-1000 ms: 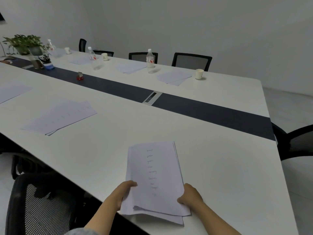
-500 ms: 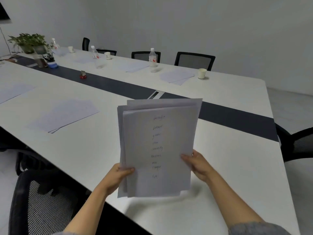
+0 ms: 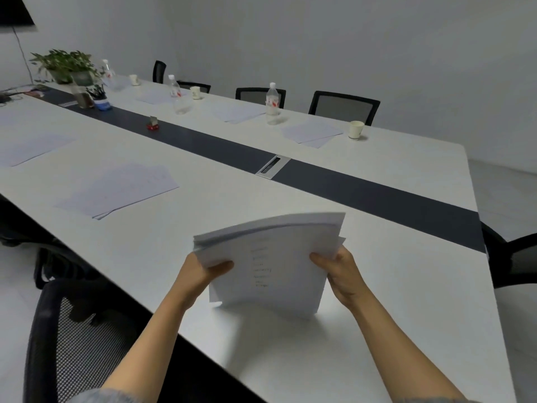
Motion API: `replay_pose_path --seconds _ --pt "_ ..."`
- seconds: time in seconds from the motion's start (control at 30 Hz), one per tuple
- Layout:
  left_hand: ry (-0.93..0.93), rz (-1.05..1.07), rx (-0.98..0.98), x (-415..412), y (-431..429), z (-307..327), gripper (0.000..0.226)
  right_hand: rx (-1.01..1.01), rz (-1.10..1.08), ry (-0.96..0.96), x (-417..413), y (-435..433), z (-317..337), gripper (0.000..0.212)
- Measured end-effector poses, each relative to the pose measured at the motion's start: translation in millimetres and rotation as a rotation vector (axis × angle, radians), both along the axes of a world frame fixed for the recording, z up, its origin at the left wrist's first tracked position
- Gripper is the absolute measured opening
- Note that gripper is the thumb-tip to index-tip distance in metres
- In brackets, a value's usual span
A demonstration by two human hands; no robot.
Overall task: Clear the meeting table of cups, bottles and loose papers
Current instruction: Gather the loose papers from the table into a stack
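Starting at the far left, a potted plant stands on the dark strip of the white bench, with a blue pen pot just beside it. Two flat sets of loose paper lie on the near side: a far-left sheaf and a second sheaf nearer the middle. Across the strip sit a clear bottle and a paper cup, then a second bottle, more sheets and another cup. Down front, the left hand has its grip closed on the left edge of a paper stack, thumb across the top sheet, fingers hidden behind. The stack stands tilted away from the camera, its lower edge seemingly touching the bench, faint handwriting on its face. The right hand has its grip closed on the right edge likewise, thumb in front. A black chair sits at the far right end
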State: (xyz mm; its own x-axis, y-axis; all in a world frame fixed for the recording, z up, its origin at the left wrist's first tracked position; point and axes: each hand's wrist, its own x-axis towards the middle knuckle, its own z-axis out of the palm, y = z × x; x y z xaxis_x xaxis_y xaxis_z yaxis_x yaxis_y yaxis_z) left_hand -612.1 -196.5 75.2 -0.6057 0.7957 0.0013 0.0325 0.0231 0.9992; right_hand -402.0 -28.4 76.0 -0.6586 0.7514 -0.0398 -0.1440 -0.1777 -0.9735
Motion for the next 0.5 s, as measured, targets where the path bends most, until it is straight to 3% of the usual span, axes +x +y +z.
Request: replay_pose_path --seconds 0.1,0.23,0.4,0.5 --pt "0.074 -0.036 -0.019 1.8 -2.4 1.4 0.051 0.034 0.041 -0.081 -3.3 -2.7 -0.4 0.030" --pt "0.058 -0.025 0.021 6.2 4.0 12.5 0.045 0.023 0.014 -0.062 -8.3 -7.5 3.7 0.018" --pt "0.041 -0.068 0.041 0.6 -4.8 22.3 0.056 0.080 0.042 -0.028 -6.7 -5.5 8.4 0.030" --pt "-0.079 -0.042 0.061 1.7 -14.4 10.0 0.077 0.099 0.024 -0.050 -4.6 -7.3 1.6 0.029"
